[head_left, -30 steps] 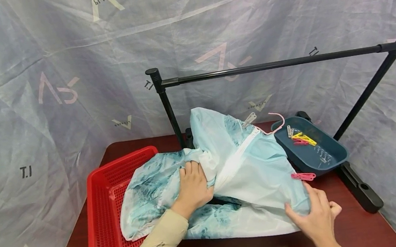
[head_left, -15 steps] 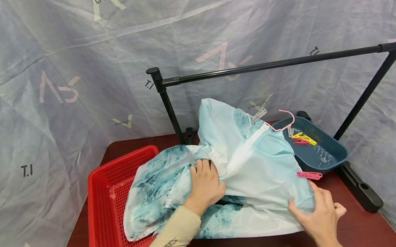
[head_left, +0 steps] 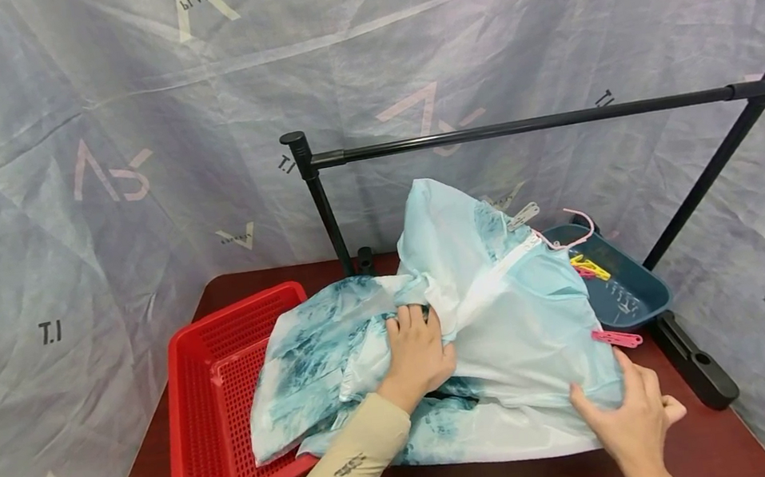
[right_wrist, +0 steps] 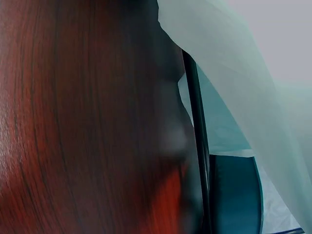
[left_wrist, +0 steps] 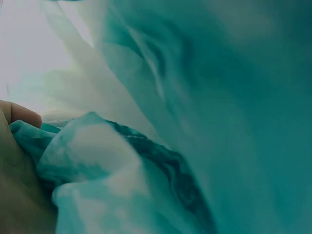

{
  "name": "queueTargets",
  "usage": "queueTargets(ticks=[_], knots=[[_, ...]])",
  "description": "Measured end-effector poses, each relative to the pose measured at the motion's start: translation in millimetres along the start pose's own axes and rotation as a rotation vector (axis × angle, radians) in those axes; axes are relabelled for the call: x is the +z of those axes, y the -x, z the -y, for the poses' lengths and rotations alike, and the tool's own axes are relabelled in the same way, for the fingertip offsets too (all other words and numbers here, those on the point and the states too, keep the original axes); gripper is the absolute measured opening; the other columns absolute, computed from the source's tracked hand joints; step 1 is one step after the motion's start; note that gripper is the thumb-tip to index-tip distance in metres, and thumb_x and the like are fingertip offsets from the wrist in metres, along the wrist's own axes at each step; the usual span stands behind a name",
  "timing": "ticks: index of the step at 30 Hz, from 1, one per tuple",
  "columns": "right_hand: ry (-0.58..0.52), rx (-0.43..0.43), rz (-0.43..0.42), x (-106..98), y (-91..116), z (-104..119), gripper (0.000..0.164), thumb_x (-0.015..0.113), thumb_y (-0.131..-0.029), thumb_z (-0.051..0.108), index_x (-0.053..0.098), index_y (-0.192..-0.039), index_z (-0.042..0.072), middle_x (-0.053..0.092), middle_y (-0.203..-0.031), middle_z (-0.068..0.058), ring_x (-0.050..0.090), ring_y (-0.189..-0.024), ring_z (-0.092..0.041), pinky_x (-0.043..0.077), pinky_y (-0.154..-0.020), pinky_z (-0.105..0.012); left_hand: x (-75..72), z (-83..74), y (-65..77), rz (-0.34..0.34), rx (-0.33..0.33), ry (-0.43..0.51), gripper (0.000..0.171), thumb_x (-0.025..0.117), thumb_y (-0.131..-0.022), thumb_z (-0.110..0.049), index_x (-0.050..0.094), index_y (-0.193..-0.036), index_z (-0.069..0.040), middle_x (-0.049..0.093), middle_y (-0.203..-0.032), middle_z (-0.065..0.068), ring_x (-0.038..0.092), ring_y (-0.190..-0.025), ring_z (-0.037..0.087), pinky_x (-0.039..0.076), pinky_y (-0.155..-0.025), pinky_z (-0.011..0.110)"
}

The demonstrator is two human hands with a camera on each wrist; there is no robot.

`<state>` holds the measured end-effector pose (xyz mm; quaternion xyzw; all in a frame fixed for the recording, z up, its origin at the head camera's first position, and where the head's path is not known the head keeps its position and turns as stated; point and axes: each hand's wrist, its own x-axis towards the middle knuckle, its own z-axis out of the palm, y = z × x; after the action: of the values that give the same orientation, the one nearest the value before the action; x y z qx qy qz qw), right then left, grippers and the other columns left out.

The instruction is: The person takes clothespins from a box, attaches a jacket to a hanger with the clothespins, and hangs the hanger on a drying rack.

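A thin white and teal zip jacket (head_left: pixel 511 334) lies bunched over the table, with the pink hook of a hanger (head_left: pixel 584 236) poking out at its collar. A grey clothespin (head_left: pixel 523 216) grips it near the zip, and a pink clothespin (head_left: pixel 617 338) grips its right edge. My left hand (head_left: pixel 416 355) holds gathered cloth in the middle; the bunched folds (left_wrist: pixel 97 161) fill much of the left wrist view. At the right edge, just below the pink clothespin, my right hand (head_left: pixel 630 407) holds the cloth between thumb and fingers.
A red basket (head_left: pixel 189 425) stands at the left, partly under the jacket. A blue basin (head_left: pixel 640 293) with several clothespins (head_left: pixel 591 267) sits behind at the right. A black rack (head_left: pixel 520 128) spans the back of the dark red table (head_left: pixel 699 438).
Both hands have moved to the right, the left more than the right. The jacket, hanger hook and clothespins have shifted right with them, and the hook now overlaps the basin more.
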<state>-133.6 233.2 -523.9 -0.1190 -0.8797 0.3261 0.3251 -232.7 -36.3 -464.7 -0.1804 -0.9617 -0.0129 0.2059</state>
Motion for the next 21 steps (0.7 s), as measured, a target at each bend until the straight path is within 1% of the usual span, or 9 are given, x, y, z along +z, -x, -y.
queueTargets(ticks=[3,7,11,15,19,21], knots=[[-0.004,-0.009,-0.027,-1,-1,-2,0.079,0.080,-0.063,0.026,0.055,-0.131,-0.003,0.050,-0.112,-0.028,0.046,-0.098,-0.043,0.012,-0.079,-0.060,2.0,-5.2,-2.0,-0.021,-0.004,0.008,0.029,0.057,-0.086,-0.033,0.053,-0.104,-0.011,0.047,-0.099,0.012,0.033,-0.087,0.026,0.023,-0.070,0.036],[0.006,0.002,-0.039,-2,-2,-4,0.080,0.080,-0.063,0.028,0.054,-0.132,-0.003,0.050,-0.113,-0.029,0.045,-0.098,-0.044,0.012,-0.080,-0.060,4.8,-11.0,-5.0,-0.040,-0.006,0.017,0.029,0.056,-0.087,-0.033,0.055,-0.106,-0.011,0.048,-0.100,0.012,0.034,-0.087,0.026,0.024,-0.070,0.036],[0.009,0.016,-0.050,-3,-3,-7,0.081,0.080,-0.062,0.029,0.054,-0.132,-0.003,0.050,-0.114,-0.029,0.045,-0.096,-0.046,0.011,-0.080,-0.060,7.4,-17.0,-7.7,-0.037,-0.015,0.036,0.028,0.055,-0.088,-0.032,0.056,-0.108,-0.013,0.050,-0.102,0.012,0.035,-0.088,0.026,0.025,-0.070,0.036],[0.004,0.014,-0.077,-4,-5,-10,0.080,0.080,-0.062,0.028,0.055,-0.131,-0.003,0.050,-0.111,-0.029,0.044,-0.094,-0.046,0.012,-0.079,-0.059,10.2,-24.1,-9.8,0.014,-0.029,0.066,0.027,0.053,-0.091,-0.033,0.057,-0.112,-0.016,0.050,-0.105,0.013,0.036,-0.091,0.027,0.026,-0.071,0.037],[-0.005,0.036,-0.092,-7,-6,-11,0.081,0.080,-0.062,0.028,0.055,-0.132,-0.004,0.051,-0.111,-0.028,0.044,-0.099,-0.045,0.012,-0.081,-0.060,11.5,-31.4,-13.1,0.076,-0.037,0.096,0.030,0.050,-0.094,-0.033,0.056,-0.119,-0.018,0.049,-0.109,0.013,0.036,-0.095,0.027,0.027,-0.074,0.039],[-0.005,0.046,-0.098,-9,-7,-11,0.081,0.080,-0.062,0.028,0.055,-0.132,-0.004,0.050,-0.112,-0.029,0.044,-0.099,-0.045,0.012,-0.081,-0.060,12.0,-35.2,-14.4,0.092,-0.038,0.107,0.031,0.049,-0.094,-0.033,0.055,-0.122,-0.019,0.048,-0.110,0.013,0.036,-0.095,0.027,0.027,-0.074,0.039]])
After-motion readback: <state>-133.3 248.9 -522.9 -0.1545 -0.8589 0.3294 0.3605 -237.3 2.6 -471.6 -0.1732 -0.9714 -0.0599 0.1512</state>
